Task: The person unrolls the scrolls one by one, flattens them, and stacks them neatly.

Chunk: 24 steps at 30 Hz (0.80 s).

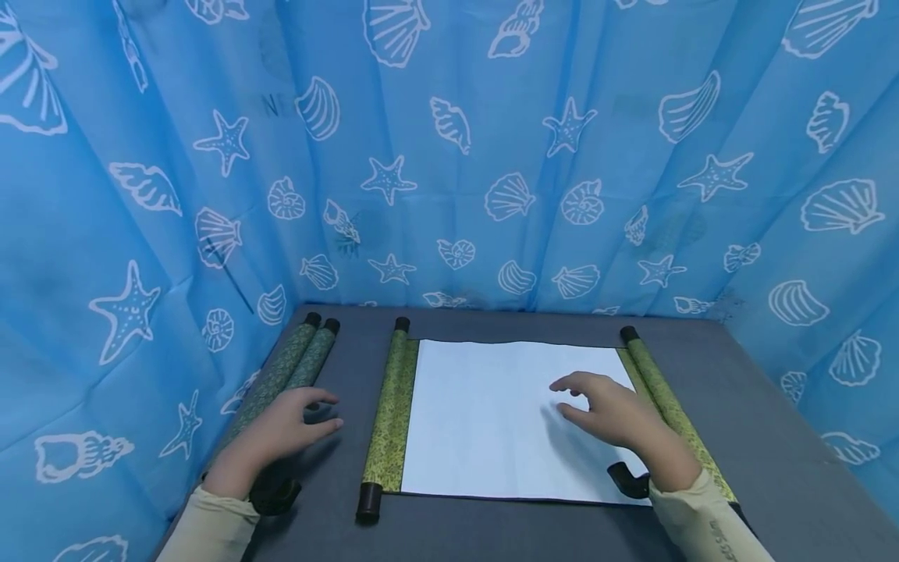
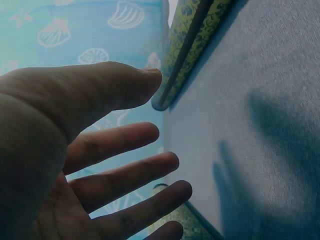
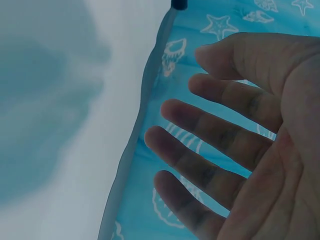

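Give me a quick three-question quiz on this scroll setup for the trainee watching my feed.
1. True or false: the left hand grips one of the two rolled scrolls by the curtain.
2. Multiple choice: the right hand is over A) the bare grey table, B) the white sheet of the open scroll, C) the blue curtain.
3. Fill in: the open scroll's left roller is patterned in ____ with black end caps.

Key
1. False. Its fingers are straight and spread, holding nothing, beside the rolled pair.
2. B. It is open over the sheet's right part, near the right roller; whether it touches the sheet cannot be told.
3. Green.
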{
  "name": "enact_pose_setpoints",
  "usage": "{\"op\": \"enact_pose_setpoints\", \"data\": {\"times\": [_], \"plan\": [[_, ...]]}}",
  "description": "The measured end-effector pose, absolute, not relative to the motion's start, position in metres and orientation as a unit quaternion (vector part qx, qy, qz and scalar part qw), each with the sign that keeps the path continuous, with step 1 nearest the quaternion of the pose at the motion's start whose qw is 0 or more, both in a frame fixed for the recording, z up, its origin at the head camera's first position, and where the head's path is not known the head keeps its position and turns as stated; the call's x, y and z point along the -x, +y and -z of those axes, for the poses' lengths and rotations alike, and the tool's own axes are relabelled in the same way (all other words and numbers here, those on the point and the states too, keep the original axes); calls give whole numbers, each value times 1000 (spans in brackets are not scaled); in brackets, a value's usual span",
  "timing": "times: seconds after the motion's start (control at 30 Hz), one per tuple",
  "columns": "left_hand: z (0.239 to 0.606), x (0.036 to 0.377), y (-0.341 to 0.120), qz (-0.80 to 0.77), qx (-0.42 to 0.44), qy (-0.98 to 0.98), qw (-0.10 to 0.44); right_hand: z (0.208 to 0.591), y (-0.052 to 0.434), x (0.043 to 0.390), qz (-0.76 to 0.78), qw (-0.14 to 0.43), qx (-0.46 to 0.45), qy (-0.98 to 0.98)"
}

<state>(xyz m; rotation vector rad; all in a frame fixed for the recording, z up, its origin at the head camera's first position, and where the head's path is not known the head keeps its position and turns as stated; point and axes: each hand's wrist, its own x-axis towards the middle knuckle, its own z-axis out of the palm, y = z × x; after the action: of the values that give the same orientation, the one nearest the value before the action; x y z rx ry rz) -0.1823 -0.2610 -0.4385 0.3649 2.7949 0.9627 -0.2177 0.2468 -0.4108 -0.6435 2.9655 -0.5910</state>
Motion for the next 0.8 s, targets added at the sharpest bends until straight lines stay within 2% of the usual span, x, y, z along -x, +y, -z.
{"op": "enact_pose_setpoints", "data": {"times": [0.8], "plan": [[440,173,-277,-327,-103,938,46,416,190,225,234,51,254,937]]}}
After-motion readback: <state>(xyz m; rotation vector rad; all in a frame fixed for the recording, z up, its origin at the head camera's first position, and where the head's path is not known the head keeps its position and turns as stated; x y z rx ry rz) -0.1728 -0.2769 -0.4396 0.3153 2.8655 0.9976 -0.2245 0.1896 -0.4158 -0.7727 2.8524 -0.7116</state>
